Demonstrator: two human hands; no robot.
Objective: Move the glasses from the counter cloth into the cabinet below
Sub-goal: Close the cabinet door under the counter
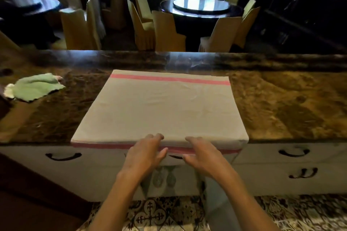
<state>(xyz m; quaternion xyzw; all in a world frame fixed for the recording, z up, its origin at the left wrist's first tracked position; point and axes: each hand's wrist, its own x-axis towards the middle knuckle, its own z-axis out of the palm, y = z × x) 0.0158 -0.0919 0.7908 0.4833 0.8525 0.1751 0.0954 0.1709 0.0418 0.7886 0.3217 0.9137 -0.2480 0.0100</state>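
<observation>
A beige counter cloth (pixel 159 107) with pink stripes lies flat on the marble counter (pixel 277 99), its near edge hanging over the front. No glass stands on the cloth. My left hand (pixel 146 153) and my right hand (pixel 202 155) hover at the cloth's near edge, fingers spread, holding nothing. Below them the cabinet (pixel 187 180) stands open, and two glasses (pixel 164 178) show inside it between my forearms.
A crumpled green rag (pixel 36 87) lies on the counter at the left. Drawers with dark handles (pixel 293 153) flank the cabinet. Beyond the counter are a round dining table (pixel 201 7) and several covered chairs. Patterned floor tiles (pixel 159 215) lie under me.
</observation>
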